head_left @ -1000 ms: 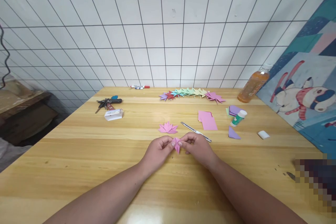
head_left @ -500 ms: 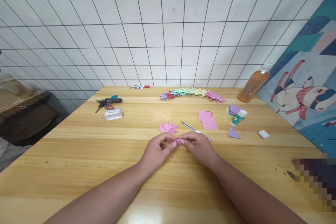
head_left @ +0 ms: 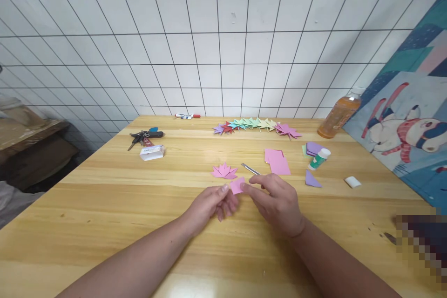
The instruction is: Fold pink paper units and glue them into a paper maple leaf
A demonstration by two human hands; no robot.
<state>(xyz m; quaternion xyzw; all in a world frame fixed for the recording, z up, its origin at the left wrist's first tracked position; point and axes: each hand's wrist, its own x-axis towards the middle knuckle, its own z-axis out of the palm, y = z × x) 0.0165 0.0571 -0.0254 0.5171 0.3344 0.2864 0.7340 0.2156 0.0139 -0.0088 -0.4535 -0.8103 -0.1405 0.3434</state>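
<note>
A small pink paper piece (head_left: 237,185) is held up between both hands, a little above the table. My left hand (head_left: 216,202) pinches its left edge between thumb and fingers, the other fingers curled loosely below. At its right edge, the thumb and fingers of my right hand (head_left: 277,200) are closed on the paper. Just beyond lies a pink folded-paper fan shape (head_left: 224,171) with several points. A utility knife (head_left: 250,168) lies behind my right hand, which hides its lower part. Pink paper sheets (head_left: 279,164) rest to the right of the knife.
Along the wall runs a row of colourful folded paper pieces (head_left: 254,124). A glue stick (head_left: 319,159), purple paper (head_left: 312,179), a white cap (head_left: 352,182) and a bottle (head_left: 338,114) are on the right. Keys (head_left: 145,137), a white box (head_left: 152,152) and a marker (head_left: 187,116) stand left.
The pink paper has been opened out from a small folded strip to a flatter piece. My right hand has shifted right and turned; my left fingers have dropped below the paper.
</note>
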